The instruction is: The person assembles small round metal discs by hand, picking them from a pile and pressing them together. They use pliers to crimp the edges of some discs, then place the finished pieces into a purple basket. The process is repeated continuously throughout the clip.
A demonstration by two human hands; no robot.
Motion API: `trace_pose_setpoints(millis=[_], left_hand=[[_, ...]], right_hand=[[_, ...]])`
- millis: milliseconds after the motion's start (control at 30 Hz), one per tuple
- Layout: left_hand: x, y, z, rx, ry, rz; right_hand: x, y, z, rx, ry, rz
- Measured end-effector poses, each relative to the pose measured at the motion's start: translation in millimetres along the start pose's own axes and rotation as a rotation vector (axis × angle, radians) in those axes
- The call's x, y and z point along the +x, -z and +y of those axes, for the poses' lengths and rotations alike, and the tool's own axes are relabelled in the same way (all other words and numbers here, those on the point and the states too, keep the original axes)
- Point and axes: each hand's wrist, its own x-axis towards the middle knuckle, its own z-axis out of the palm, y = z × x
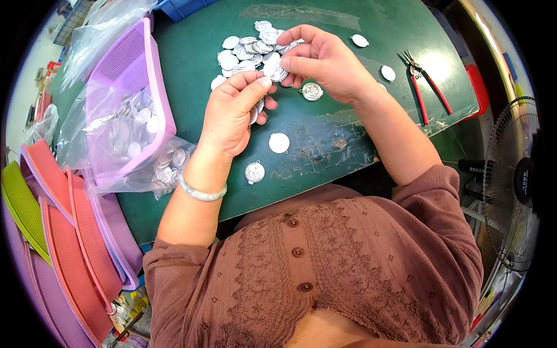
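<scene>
Silver round medals with small loops lie in a loose pile [249, 49] on the green table. In front of the pile, my left hand [229, 116] is closed, its thumb and forefinger pinching a silver medal [274, 69]. More medals [254, 114] show in the curl of its fingers. My right hand [331, 66] reaches in from the other side, its thumb and fingers bent at the same medal's right edge. An embossed medal [312, 91] lies under the right hand. Nearer me are a plain-faced medal [279, 143] and a patterned one [255, 172].
Red-handled pliers [426, 87] lie at the right, near two loose medals [360, 40]. At the left stands a purple basket [164, 87] with a clear bag of medals [136, 122]. Stacked coloured baskets [69, 232] stand beside the table; a fan [510, 180] is at far right.
</scene>
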Motion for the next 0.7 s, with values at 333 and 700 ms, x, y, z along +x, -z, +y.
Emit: trace_pose_setpoints(millis=[333,700], left_hand=[[4.0,4.6,-2.6,0.005,-0.013,0.031],[5.0,6.7,1.3,-0.207,0.069,0.046]], right_hand=[[2.4,-0.3,7.6,-0.041,0.157,-0.071],[1.2,-7.2,12.6,-0.399,0.521,-0.076]])
